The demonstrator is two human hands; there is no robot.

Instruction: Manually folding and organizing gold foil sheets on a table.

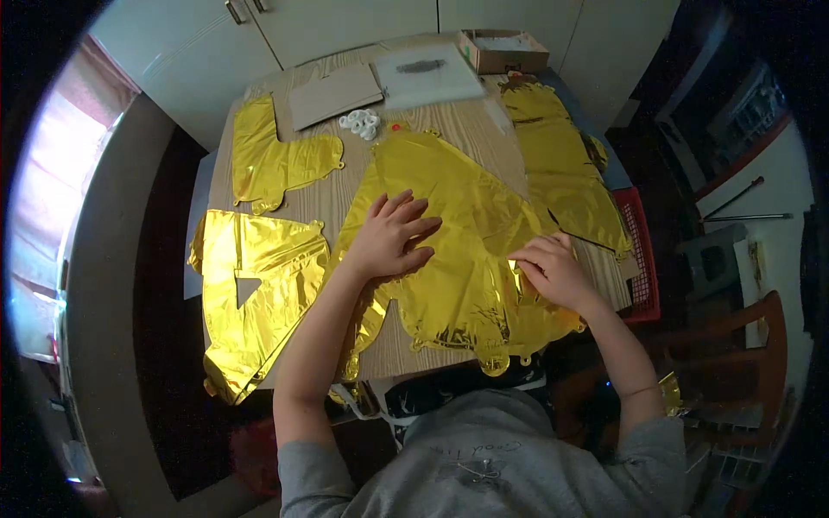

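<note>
Left hand [390,235] lies flat, fingers spread, on the gold foil balloon [449,250] at tabletop [324,203] centre; right hand [546,269] pinches its edge at 3 o'clock. Cardboard box [505,50] at 12 o'clock, contents indistinct.

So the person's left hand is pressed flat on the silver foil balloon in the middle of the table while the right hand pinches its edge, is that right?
Not quite: the foil balloon in the middle of the wooden table is gold, not silver. The head view shows the left hand spread flat on it, and the right hand pinching its edge with the fingers.
</note>
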